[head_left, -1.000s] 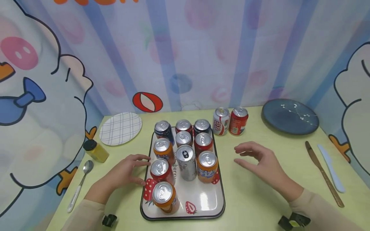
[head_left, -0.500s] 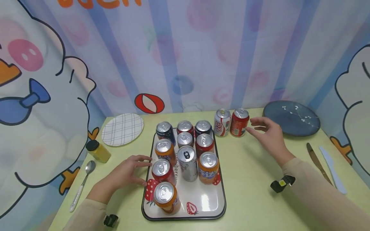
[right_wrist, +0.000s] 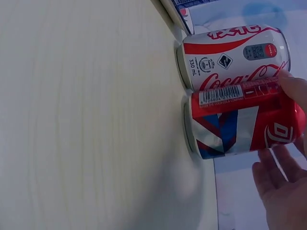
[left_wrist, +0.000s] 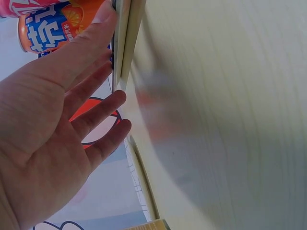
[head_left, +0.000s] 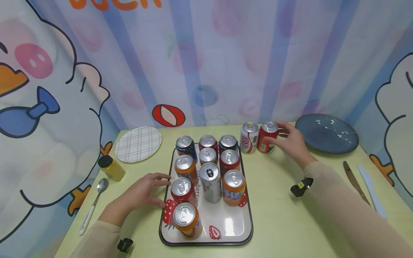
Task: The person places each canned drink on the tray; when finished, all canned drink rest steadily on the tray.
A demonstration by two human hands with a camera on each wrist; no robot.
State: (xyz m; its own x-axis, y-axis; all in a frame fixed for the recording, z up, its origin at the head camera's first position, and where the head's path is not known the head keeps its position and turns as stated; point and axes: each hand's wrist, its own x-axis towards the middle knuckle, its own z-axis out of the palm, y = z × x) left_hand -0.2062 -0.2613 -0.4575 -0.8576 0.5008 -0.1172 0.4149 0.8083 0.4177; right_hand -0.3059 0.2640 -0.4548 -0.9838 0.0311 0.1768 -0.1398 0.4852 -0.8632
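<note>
My right hand (head_left: 290, 143) is at a red Coca-Cola can (head_left: 265, 147) at the back of the table, thumb across its front and fingers round the far side. The right wrist view shows the thumb on the upper part of that can, its base at the tabletop. A white-and-red Coca-Cola can (right_wrist: 230, 57) stands right beside it. My left hand (head_left: 142, 191) lies at the left edge of a strawberry-print tray (head_left: 229, 229), fingers extended and thumb apart. Several soda cans stand on the tray, among them a silver one (head_left: 211, 184) and an orange one (head_left: 187, 222).
A dark blue plate (head_left: 326, 134) is at the back right, a brown knife (head_left: 355, 181) and a pale blue knife (head_left: 371, 190) in front of it. On the left are a checked plate (head_left: 138, 144), a yellow bottle with black cap (head_left: 113, 170) and a spoon (head_left: 93, 206).
My right hand has moved from the tray's right side up to the back, and its thumb and fingers have come round the red can. The left hand keeps its place.
</note>
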